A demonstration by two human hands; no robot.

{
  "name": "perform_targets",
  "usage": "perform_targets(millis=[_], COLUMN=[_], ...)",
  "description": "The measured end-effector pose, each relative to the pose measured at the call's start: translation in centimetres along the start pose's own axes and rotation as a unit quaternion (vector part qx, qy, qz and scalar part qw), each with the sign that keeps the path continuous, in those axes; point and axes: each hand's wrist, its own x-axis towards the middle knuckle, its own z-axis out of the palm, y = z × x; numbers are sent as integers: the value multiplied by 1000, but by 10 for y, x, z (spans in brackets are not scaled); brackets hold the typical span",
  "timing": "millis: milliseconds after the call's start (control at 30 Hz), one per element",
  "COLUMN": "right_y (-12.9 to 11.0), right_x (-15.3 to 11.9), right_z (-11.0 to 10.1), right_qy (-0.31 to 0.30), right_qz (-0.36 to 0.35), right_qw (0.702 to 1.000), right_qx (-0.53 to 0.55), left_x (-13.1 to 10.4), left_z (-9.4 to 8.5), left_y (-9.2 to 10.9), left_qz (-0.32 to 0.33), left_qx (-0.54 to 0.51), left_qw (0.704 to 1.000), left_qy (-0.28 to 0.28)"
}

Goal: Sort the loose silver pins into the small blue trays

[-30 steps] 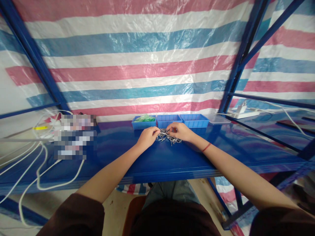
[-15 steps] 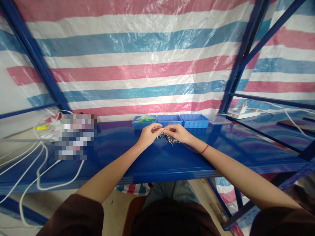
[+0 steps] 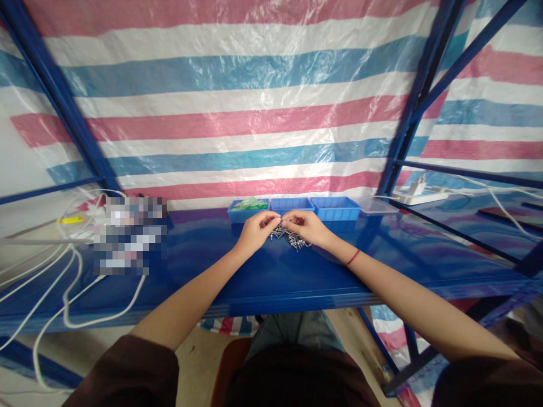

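Slim, silvery metal pieces [image 3: 297, 242] lie jumbled in a glinting heap.

Blue bench [image 3: 263, 282], glossy surface. Loose metal parts [image 3: 297, 242] lie heaped below and between left hand [image 3: 257, 230] and right hand [image 3: 306, 227]. Beyond the left hand: left bin [image 3: 242, 216]. Beyond the right: middle bin [image 3: 292, 203]; right of it, right bin [image 3: 338, 214], then clear tray [image 3: 378, 207]. Well left of the left hand: obscured items [image 3: 127, 240], white cables [image 3: 78, 326].
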Motion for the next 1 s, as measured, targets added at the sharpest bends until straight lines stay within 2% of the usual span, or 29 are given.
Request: perform_targets(millis=[133,333,433,500,567,667,733,833,1000], right_y=[-2,-5,2,12,26,47,54,55,42], right_x=[0,2,8,12,13,10,8,9,13], right_z=[-2,-6,-24,-44,-65,-86,-90,-84,-64], right_qy=[51,72,159,243,282,277,279,268,204], right_qz=[-4,-19,-15,-3,23,63,76,60,27], right_qw=[999,995,979,952,921,892,886,893,924], right_qx=[-19,-69,-126,-189,-269,-351,-362,-356,-323], left_x=[1,0,-2,-3,-5,-8,-10,-10,-6], left_z=[-1,2,1,0,-1,0,1,3,2], left_y=[-3,-4,-3,0,4,10,12,10,7], left_qz=[-10,-44,-20,27,76,132,153,169,169], left_qx=[9,21,73,114,152,193,205,197,166], left_qw=[1000,998,994,987,975,951,936,930,930], left_qy=[-2,-42,-73,-106,-142,-204,-240,-260,-281])
